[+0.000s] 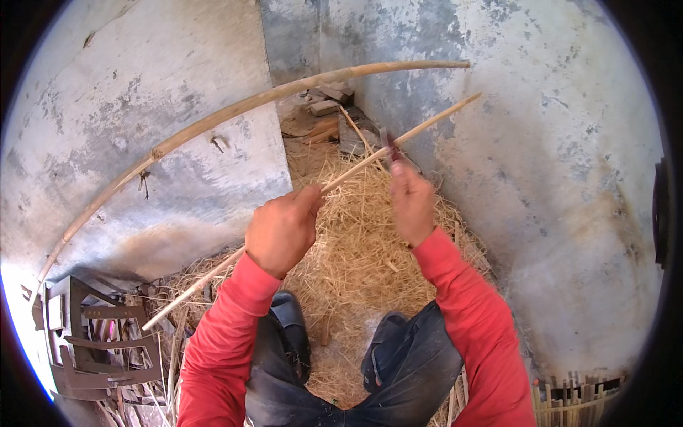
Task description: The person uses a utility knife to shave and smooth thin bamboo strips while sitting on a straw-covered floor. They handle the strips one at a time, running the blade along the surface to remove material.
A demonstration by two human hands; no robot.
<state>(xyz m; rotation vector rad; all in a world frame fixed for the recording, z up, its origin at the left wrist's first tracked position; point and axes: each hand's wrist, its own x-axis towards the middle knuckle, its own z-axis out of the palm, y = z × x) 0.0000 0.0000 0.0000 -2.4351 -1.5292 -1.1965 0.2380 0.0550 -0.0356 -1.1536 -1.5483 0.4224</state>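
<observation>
One stick (pixel 349 174) fills my clenched left hand (pixel 282 228), a knife (pixel 394 150) my closed right hand (pixel 413 201); too steep, it could snag.

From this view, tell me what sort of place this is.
Probably a rough, makeshift woodworking corner: heaped shavings, a stick gripped in the left hand, and worn, stained walls.
</observation>
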